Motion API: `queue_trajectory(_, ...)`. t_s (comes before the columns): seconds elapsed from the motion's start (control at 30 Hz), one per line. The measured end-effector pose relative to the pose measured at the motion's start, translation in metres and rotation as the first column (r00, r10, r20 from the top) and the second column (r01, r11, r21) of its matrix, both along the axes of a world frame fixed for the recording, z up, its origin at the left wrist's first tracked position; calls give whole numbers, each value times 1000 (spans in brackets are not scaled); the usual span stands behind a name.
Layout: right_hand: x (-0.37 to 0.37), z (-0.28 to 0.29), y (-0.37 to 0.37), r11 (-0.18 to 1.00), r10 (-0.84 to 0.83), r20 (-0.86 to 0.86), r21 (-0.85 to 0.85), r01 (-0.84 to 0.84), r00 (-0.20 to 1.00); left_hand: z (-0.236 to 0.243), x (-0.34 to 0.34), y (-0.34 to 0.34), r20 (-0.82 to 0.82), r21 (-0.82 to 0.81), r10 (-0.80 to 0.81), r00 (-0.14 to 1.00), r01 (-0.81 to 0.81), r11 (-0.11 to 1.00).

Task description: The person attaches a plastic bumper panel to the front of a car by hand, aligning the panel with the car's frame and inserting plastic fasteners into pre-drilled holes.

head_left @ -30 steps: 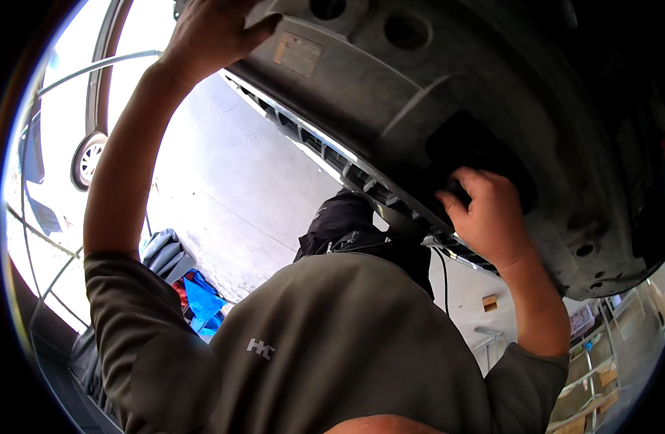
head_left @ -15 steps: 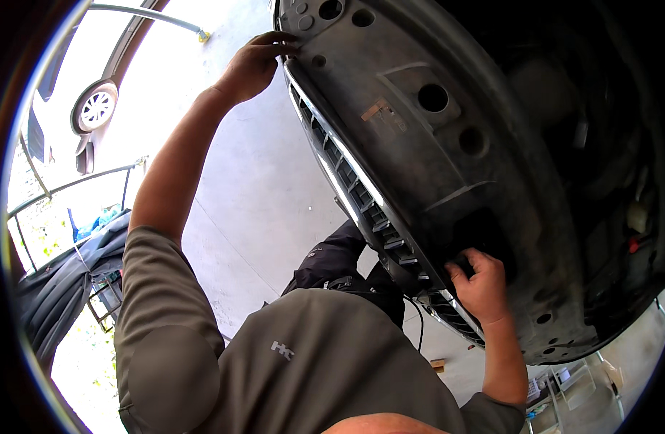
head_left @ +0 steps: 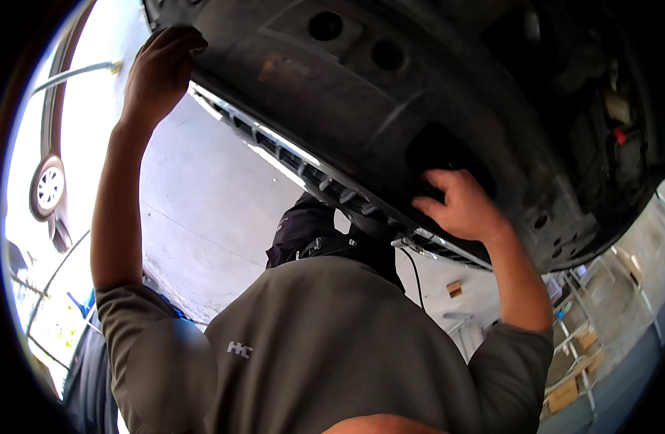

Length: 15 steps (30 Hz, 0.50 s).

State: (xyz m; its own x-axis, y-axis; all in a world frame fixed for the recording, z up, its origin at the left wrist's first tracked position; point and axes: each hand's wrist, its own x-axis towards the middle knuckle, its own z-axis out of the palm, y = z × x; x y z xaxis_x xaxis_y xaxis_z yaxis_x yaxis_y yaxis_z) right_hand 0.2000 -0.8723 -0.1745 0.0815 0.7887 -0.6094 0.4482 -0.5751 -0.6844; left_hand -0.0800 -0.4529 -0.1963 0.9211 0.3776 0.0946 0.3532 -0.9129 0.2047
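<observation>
A dark car front panel (head_left: 325, 79) with round holes spreads before me, a chrome-edged grille (head_left: 289, 155) running along its near side. At the far left end my left hand (head_left: 159, 72) is wrapped over the panel's edge, its fingers bent on top. On the right my right hand (head_left: 459, 206) is closed beside a dark opening (head_left: 444, 148) in the panel. Its fingers and thumb are bent toward each other, with the fingertips in shadow; what they hold, if anything, is hidden.
A dark, deep bay (head_left: 564, 94) with a small red part lies beyond the panel. A thin black cable (head_left: 417, 278) hangs below the grille. At the lower right stand metal racks (head_left: 574, 354) with cartons. A parked car's wheel (head_left: 49, 186) shows outside at left.
The view has turned, so the panel and grille lie flatter across it. My left hand stays on the edge. My right thumb and forefinger have come a little apart.
</observation>
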Motion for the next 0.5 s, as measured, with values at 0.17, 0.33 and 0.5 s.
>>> queue_trajectory(0.17,-1,-2,3,992,-57,-91,-118,46,994,29,72,-146,191,-430,-469,862,503,749)
queue_trajectory(0.33,4,-1,1,975,-142,-224,-198,98,964,32,115,-205,52,-436,-618,784,575,693)
queue_trajectory(0.5,2,36,18,971,88,66,-228,-70,994,20,121,-208,14,-412,-633,774,581,702)
